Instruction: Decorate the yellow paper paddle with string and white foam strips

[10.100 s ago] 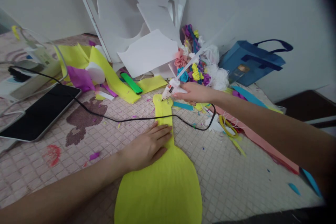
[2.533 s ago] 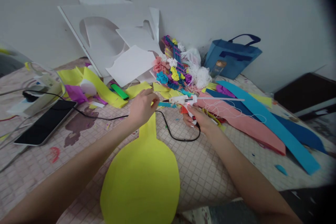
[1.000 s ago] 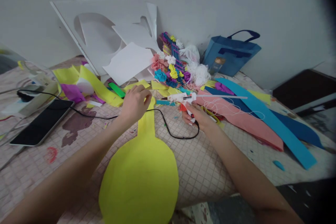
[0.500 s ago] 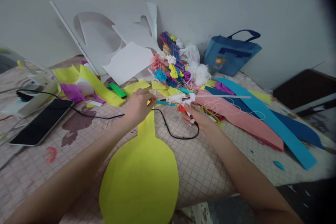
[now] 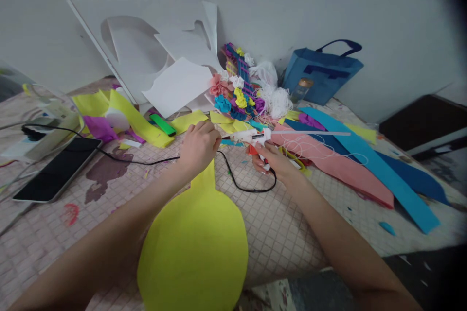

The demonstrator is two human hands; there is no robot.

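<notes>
My right hand (image 5: pixel 272 159) is wrapped round the handle of a white hot glue gun (image 5: pixel 248 137) with an orange trigger. A long clear glue stick (image 5: pixel 314 133) sticks out of its back end. The nozzle points left, towards my left hand (image 5: pixel 200 145), whose fingers are curled closed right by the tip; what they pinch, if anything, is hidden. Below my left hand lies a yellow paddle-shaped cutout (image 5: pixel 193 248), its narrow handle partly covered by the hand. The gun's black cord (image 5: pixel 239 185) loops across the table.
A phone (image 5: pixel 60 170) and a power strip (image 5: pixel 40 141) lie at the left. White board offcuts (image 5: pixel 178 85) lean on the wall beside crepe paper flowers (image 5: pixel 222 102). Blue (image 5: pixel 383 177) and pink (image 5: pixel 343 170) paper strips spread at the right, before a blue bag (image 5: pixel 321 75).
My left hand has shifted slightly right, and its fingers have curled in closer at the nozzle tip. The glue gun and my right hand have stayed nearly still.
</notes>
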